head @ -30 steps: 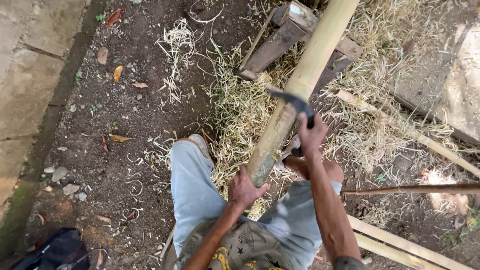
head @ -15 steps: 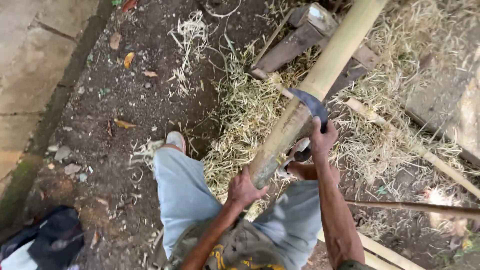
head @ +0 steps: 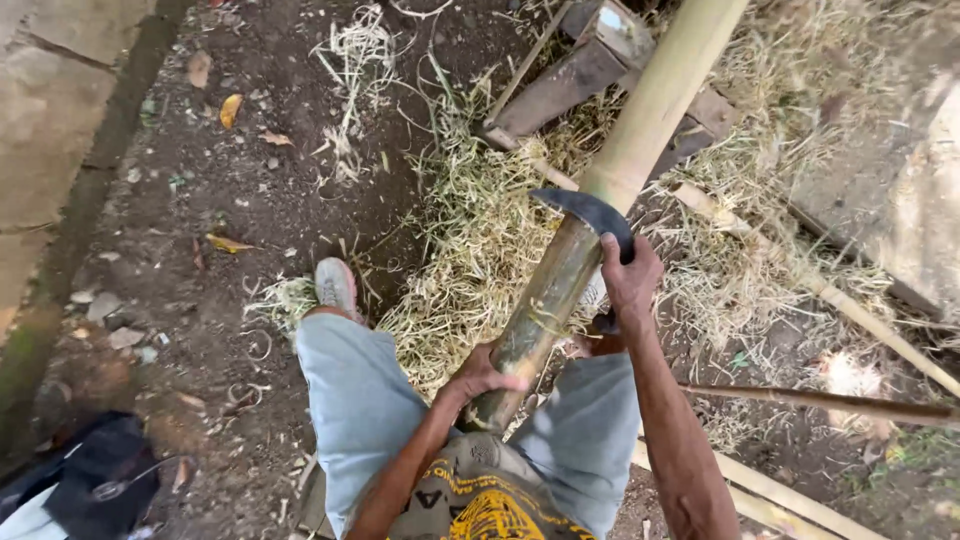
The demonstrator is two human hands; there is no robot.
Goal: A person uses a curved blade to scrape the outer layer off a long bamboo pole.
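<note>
Gripping the lower end of a thick bamboo pole (head: 600,190), the left hand (head: 480,378) is clenched around it just above the lap. The right hand (head: 628,280) grasps a curved dark blade (head: 590,212) laid across the pole's middle. Bamboo shavings (head: 470,250) carpet the dirt beneath, beside 1 grey shoe (head: 335,285).

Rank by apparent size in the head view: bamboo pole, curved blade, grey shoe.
1. bamboo pole, by far the largest.
2. curved blade.
3. grey shoe, close to the blade; its greater distance makes that ranking unsure.
</note>
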